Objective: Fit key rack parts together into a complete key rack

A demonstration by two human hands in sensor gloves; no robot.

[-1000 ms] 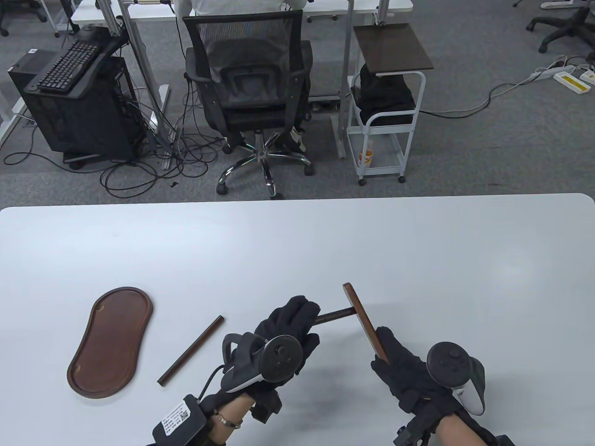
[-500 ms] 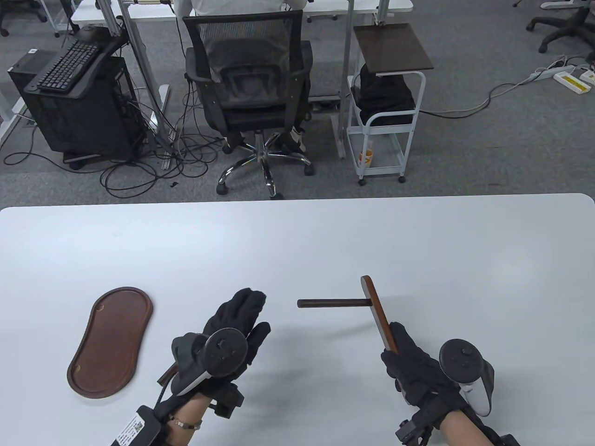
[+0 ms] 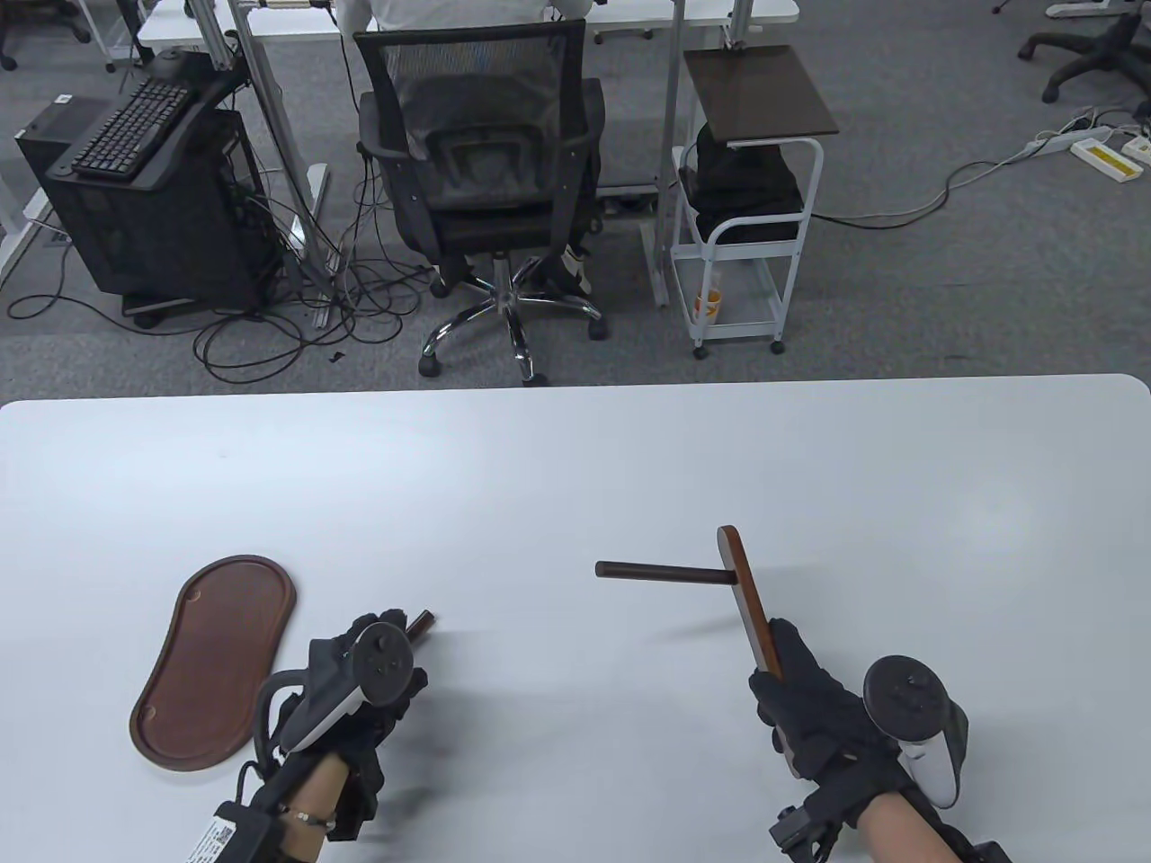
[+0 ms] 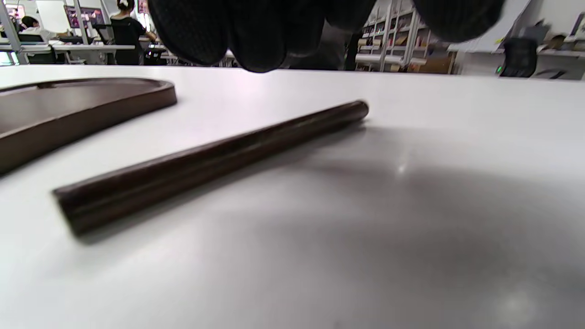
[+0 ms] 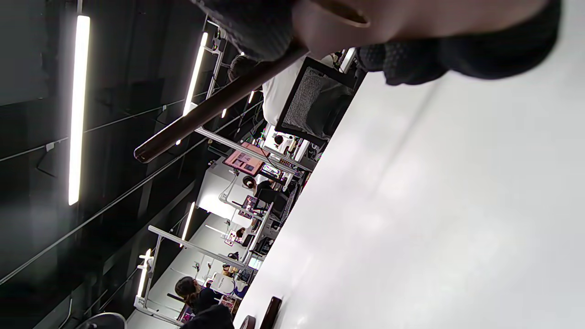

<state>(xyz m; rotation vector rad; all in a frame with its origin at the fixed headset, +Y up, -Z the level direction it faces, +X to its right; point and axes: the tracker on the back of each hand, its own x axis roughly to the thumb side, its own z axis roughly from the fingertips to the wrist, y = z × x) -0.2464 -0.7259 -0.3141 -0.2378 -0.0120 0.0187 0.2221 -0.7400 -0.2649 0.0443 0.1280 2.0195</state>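
My right hand (image 3: pixel 800 701) grips the near end of a flat brown wooden bar (image 3: pixel 746 593) and holds it above the table. A dark round rod (image 3: pixel 661 572) is fitted into the bar and sticks out to the left; it also shows in the right wrist view (image 5: pixel 205 109). My left hand (image 3: pixel 382 643) hovers over a second loose rod (image 3: pixel 421 620), whose far tip alone shows past it. In the left wrist view this rod (image 4: pixel 205 160) lies flat on the table with my fingertips (image 4: pixel 260 41) just above it, not touching. A bean-shaped wooden base tray (image 3: pixel 216 661) lies to the left.
The white table (image 3: pixel 575 467) stretches far beyond both hands. The base tray's rim (image 4: pixel 91 114) lies close to the left of the loose rod. Beyond the table's far edge stand an office chair (image 3: pixel 486 171) and a small cart (image 3: pixel 746 225).
My left hand let go of the fitted rod and moved left and towards me, down over the loose rod. My right hand shifted the bar with its rod slightly right.
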